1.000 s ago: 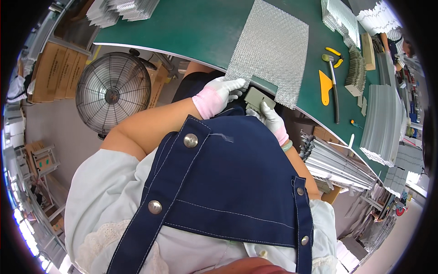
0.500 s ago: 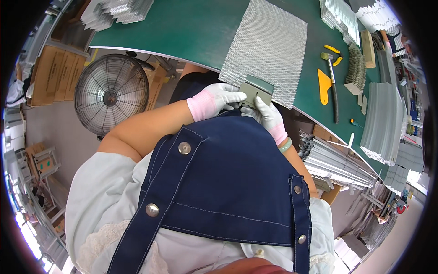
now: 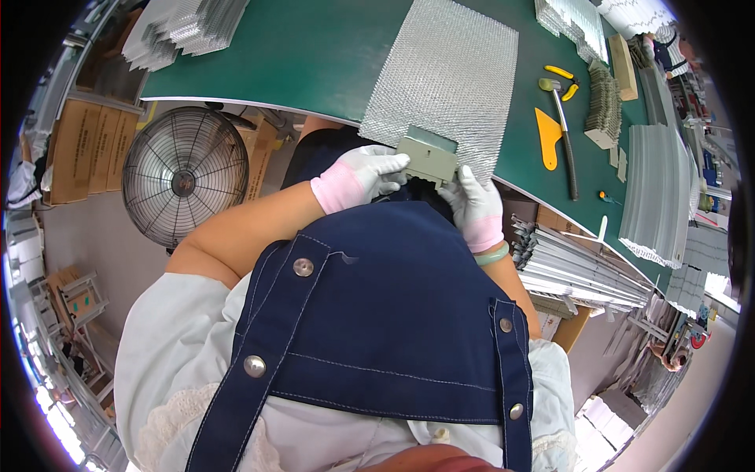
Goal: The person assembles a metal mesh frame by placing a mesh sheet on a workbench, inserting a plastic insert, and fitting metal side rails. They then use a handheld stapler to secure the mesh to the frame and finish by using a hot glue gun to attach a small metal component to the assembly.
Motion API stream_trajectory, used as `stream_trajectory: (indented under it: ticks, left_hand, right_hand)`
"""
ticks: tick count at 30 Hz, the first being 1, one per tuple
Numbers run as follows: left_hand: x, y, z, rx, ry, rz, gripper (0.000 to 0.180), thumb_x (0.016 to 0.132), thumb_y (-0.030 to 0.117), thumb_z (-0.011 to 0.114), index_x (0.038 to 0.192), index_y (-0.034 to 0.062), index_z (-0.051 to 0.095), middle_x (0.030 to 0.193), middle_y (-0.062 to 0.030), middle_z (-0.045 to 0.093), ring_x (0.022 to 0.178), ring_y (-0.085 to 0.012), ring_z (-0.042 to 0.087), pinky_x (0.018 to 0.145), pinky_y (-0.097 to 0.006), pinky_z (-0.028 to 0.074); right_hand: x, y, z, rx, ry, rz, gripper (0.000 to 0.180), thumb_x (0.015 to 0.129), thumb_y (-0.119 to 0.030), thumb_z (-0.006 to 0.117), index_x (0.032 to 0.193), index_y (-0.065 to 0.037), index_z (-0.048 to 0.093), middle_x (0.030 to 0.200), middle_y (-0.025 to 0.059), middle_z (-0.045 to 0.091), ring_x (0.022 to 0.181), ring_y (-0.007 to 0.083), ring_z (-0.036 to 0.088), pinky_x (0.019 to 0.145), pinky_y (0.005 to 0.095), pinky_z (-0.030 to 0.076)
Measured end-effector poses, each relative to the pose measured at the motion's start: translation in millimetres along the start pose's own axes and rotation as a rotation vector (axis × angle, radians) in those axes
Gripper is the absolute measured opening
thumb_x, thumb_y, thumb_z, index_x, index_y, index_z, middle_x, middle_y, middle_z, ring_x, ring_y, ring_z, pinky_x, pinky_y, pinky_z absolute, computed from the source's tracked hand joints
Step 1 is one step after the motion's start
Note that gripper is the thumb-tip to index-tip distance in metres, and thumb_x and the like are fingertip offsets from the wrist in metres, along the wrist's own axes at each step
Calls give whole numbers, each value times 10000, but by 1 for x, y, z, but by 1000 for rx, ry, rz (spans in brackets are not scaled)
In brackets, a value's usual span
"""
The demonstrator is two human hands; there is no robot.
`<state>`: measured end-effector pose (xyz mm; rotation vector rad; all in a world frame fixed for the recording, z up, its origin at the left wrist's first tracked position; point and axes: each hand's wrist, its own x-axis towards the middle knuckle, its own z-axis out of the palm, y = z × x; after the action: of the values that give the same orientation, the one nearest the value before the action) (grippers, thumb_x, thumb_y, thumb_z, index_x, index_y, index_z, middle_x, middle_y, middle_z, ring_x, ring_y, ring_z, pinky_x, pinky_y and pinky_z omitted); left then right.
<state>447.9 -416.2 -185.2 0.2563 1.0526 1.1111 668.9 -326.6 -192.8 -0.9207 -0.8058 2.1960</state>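
Note:
A small grey-green metal plate (image 3: 427, 159) with a notched lower edge and a small slot is held between my hands. It sits at the table's front edge, against the near end of a silver mesh sheet (image 3: 448, 71). My left hand (image 3: 371, 168), in a white glove with a pink cuff, pinches the plate's left side, thumb on top. At its lower right corner is my right hand (image 3: 476, 203), gloved alike, thumb raised beside the edge and fingers curled under the corner. The fingertips beneath the plate are hidden.
On the green table (image 3: 307, 55) lie a yellow scraper (image 3: 548, 138), a hammer (image 3: 565, 141), yellow-handled pliers (image 3: 568, 79) and a row of grey-green plates (image 3: 603, 106). Stacked metal sheets (image 3: 189, 27) are at the far left. A floor fan (image 3: 185, 177) stands left of the table.
The plate has turned flatter and shows more of its face. My right thumb has come off its face to the right edge. The whole view has shifted slightly.

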Motion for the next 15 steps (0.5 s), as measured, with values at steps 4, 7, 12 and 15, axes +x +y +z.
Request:
stream_trajectory:
  ticks: [4, 7, 12, 15]
  left_hand:
    - [-34, 49, 16, 697, -121, -58, 391, 938, 284, 703, 1150, -43, 665, 1021, -104, 701, 881, -144, 661, 805, -278, 534]
    - [-45, 105, 23, 1337, -72, 191, 355, 911, 342, 675, 948, -1, 758, 794, -98, 718, 691, -166, 659, 682, -339, 546]
    - [77, 102, 16, 1899, -65, 1269, 541, 877, 451, 674, 1355, 205, 615, 1364, -146, 582, 1279, -358, 523, 1085, -481, 382]
    - [84, 101, 18, 2046, -124, 1180, 562, 887, 465, 663, 1414, 288, 579, 1530, -127, 455, 1425, -394, 374, 1181, -526, 257]
  right_hand:
    - [-1, -6, -39, 100, -178, 223, 462, 983, -437, 633, 1164, -12, 621, 1130, 144, 669, 1020, 253, 658, 895, 397, 536]
    - [-25, -13, -18, -216, -112, 349, 661, 947, -528, 661, 1245, 57, 584, 1109, 130, 639, 911, 194, 612, 853, 346, 525]
    - [-4, -1, 16, -319, -98, 416, 502, 985, -414, 663, 1249, 9, 604, 1035, 70, 670, 835, 98, 608, 778, 245, 512]
    - [-1, 7, 42, -246, 18, 274, 428, 996, -403, 650, 1199, -27, 627, 961, 50, 682, 797, 97, 613, 717, 238, 506]
